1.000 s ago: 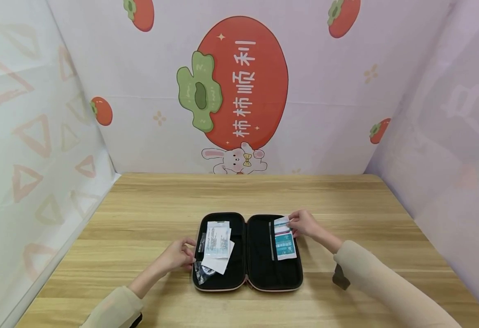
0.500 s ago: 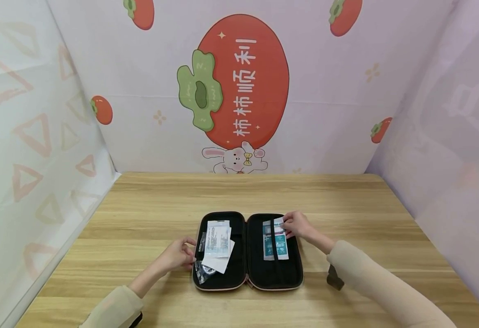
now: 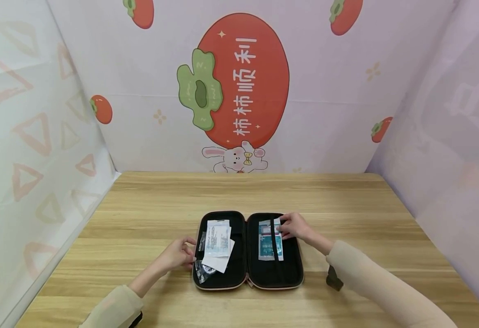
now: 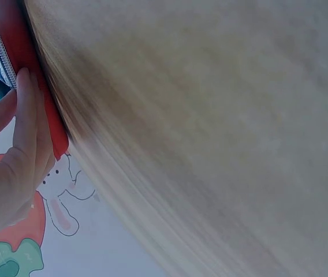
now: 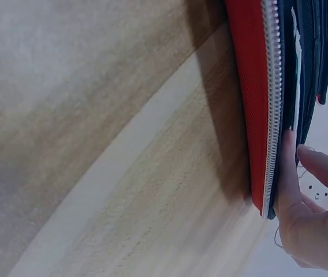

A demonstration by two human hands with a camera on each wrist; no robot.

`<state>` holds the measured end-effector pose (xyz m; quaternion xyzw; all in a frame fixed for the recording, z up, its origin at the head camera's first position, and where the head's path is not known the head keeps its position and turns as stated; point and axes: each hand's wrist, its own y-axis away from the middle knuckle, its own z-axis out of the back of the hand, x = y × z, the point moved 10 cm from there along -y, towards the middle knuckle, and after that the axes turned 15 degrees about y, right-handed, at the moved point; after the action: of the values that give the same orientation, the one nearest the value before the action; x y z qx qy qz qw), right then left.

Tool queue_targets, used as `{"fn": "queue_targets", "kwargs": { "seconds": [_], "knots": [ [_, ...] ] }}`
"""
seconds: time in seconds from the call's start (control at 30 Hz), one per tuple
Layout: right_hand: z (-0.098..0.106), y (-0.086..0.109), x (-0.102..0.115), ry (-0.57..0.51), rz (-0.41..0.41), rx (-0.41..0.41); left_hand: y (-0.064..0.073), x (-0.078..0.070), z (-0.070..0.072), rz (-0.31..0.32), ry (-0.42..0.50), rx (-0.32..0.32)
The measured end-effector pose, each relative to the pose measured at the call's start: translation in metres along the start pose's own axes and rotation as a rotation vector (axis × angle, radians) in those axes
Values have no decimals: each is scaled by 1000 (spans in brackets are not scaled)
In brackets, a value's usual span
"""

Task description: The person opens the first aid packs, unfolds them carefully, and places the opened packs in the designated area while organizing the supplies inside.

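Presently, a black-lined zip case (image 3: 239,269) is lying spread open on the table (image 3: 161,196), its two halves resting side by side. The teal-and-white packet (image 3: 266,248) is lying in the right half, with a black elastic strap (image 3: 273,237) crossing over its front. Whether it is a single piece or several, the views are not showing.

The right hand (image 3: 296,227) is gripping the packet near its upper right edge, thumb and fingers pinched together on it. The left hand (image 3: 177,253) is holding the outer edge of the left half, its fingers lying along the red side wall (image 4: 24,43) and its thumb bearing near the zip (image 4: 1,52). In that half, printed white packets (image 3: 217,241) are overlapping a clear packet (image 3: 203,272) towards the near corner.

On handling, the packet is looking light, thin and flexible, probably somewhat slick and prone to creasing; tearing is seeming a lesser risk. The free edge beyond the strap is offering the best hold, a light pinch sufficing. The strap is likely dragging on its face. The case is appearing light but firm-walled, its rim giving a sound grip.
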<state>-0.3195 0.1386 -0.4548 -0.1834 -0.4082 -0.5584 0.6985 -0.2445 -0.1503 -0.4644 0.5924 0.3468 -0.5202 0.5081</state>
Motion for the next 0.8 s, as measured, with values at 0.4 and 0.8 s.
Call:
{"fn": "queue_targets", "kwargs": {
  "seconds": [0.4, 0.8],
  "knots": [
    [-19, -38, -52, -161, 85, 24, 0, -2, 0, -5, -2, 6],
    [-29, -46, -55, -137, 46, -1, -1, -1, 0, -9, 2, 10]
  ]
}}
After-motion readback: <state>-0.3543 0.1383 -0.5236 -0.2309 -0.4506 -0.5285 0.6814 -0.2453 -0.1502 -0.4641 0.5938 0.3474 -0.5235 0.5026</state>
